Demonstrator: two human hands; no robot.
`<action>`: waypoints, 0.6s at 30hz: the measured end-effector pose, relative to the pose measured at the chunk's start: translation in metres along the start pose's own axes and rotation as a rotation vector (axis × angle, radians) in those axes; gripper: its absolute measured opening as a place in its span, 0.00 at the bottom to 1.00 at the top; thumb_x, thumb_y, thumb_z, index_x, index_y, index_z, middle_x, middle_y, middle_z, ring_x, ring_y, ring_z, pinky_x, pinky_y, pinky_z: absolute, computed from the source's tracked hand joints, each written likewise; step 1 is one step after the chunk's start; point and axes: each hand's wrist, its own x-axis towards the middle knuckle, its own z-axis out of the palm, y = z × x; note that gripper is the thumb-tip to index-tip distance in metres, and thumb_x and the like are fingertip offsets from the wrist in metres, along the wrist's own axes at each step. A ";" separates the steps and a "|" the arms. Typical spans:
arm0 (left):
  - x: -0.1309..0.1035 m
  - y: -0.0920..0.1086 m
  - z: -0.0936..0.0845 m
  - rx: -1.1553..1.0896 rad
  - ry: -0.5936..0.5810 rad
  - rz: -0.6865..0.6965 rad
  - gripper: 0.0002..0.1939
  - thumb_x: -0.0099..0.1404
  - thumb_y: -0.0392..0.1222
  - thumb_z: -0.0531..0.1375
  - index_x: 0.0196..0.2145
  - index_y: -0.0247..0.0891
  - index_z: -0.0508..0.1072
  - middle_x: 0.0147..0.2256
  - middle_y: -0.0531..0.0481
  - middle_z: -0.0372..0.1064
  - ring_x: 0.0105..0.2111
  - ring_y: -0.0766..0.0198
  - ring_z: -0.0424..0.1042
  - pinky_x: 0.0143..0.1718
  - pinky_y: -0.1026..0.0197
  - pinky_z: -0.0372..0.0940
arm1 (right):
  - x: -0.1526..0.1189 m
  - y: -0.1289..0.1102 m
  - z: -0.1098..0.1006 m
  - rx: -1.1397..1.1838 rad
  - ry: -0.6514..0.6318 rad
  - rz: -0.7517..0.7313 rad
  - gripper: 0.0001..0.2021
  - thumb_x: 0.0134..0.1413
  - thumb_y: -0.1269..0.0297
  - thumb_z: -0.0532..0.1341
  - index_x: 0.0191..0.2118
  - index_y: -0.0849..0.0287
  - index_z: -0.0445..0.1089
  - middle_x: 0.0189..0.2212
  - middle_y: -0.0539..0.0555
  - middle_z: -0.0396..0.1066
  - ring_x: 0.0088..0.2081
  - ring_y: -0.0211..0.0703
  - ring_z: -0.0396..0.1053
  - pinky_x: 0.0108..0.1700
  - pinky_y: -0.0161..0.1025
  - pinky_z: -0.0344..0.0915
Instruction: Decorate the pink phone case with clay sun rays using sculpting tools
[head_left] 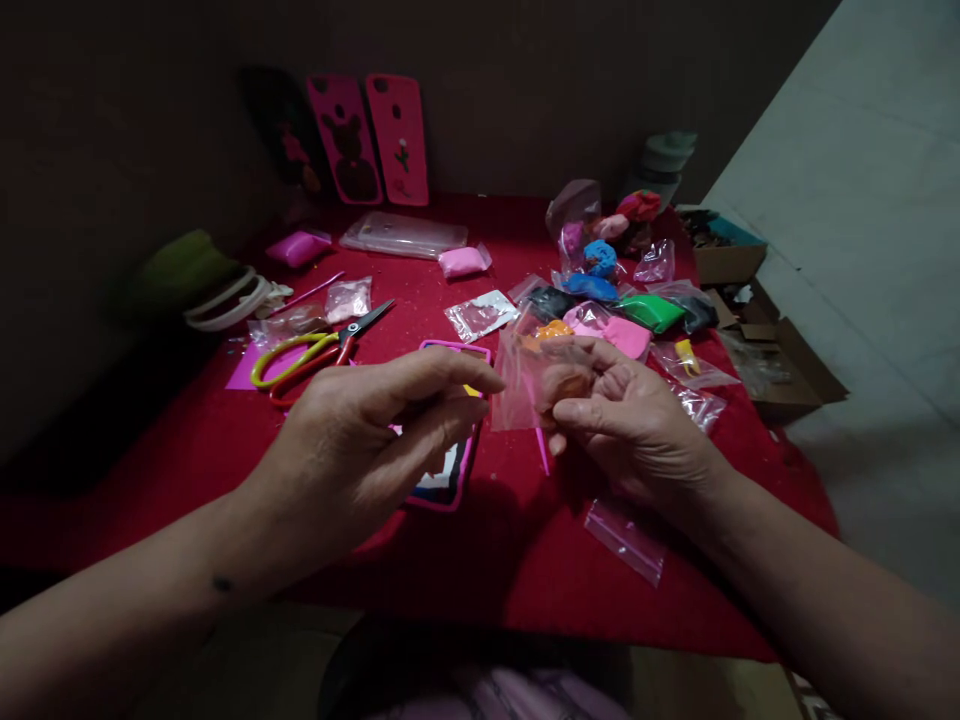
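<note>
My right hand (626, 420) is raised just above the red felt-covered table (187, 470), palm turned toward me, fingers curled and pinching a small clear zip plastic bag (525, 385) that holds a lump of orange-brown clay (568, 385). The bag stands upright between my thumb and fingers, near the middle of the table. My left hand (367, 440) hovers just beside it, wrist bent, forefinger and thumb stretched toward the bag's left edge, at most grazing it; it grips nothing, the fingers loosely open.

Under my left hand lies one pink-rimmed phone case (450, 480) with a dark patterned back. Behind it lies one pair of scissors with yellow and red handles (315, 350). Against the back wall lean three decorated phone cases: two pink ones (371, 140) and a dark one beside them. One clear phone case (405, 235) lies flat below them.

To the right sits a heap of bagged clay: I count a green piece (651, 312), two blue pieces (600, 258), a black piece (551, 300) and a pink piece (628, 335); others are too dim to count. One empty clear bag (626, 540) lies near my right wrist. Two brown cardboard boxes (780, 370) sit off the table's right edge.
</note>
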 end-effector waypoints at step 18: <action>0.027 -0.013 0.021 -0.278 -0.224 -0.090 0.05 0.59 0.34 0.60 0.31 0.34 0.77 0.22 0.54 0.69 0.21 0.73 0.64 0.19 0.74 0.57 | -0.001 0.011 -0.007 -0.045 -0.099 0.018 0.22 0.46 0.78 0.66 0.46 0.56 0.63 0.30 0.48 0.75 0.26 0.38 0.75 0.30 0.36 0.73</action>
